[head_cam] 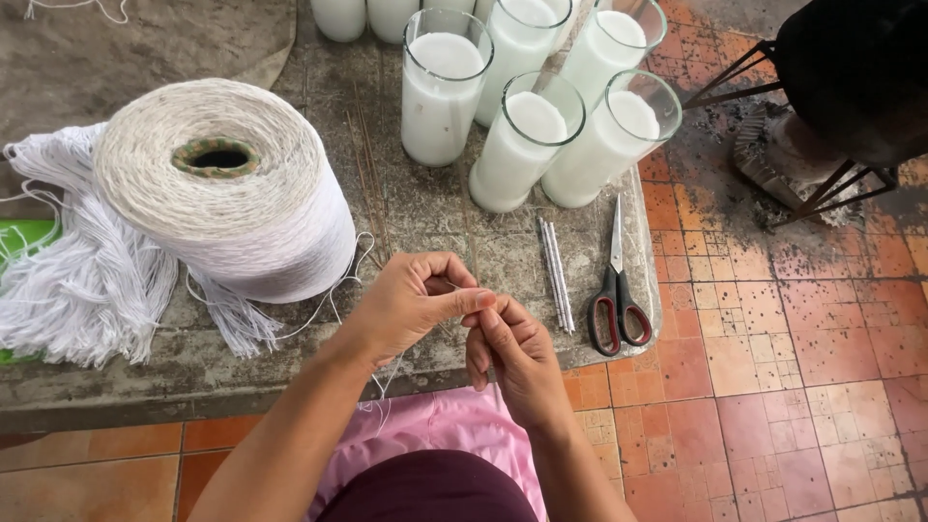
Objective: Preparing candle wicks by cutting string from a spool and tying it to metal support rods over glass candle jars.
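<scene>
My left hand and my right hand meet just above the front edge of a low stone slab. The fingertips of both pinch a thin white string between them. That string runs left toward a big cone of white yarn standing on the slab. A small pale stick-like piece pokes down below my right hand, though I cannot tell what it is. Both hands are closed on the string.
Several tall glasses of white wax stand at the slab's back right. Red-handled scissors and two thin white sticks lie right of my hands. Bundles of cut white strings lie at left. A dark metal-legged stand sits on the tile floor.
</scene>
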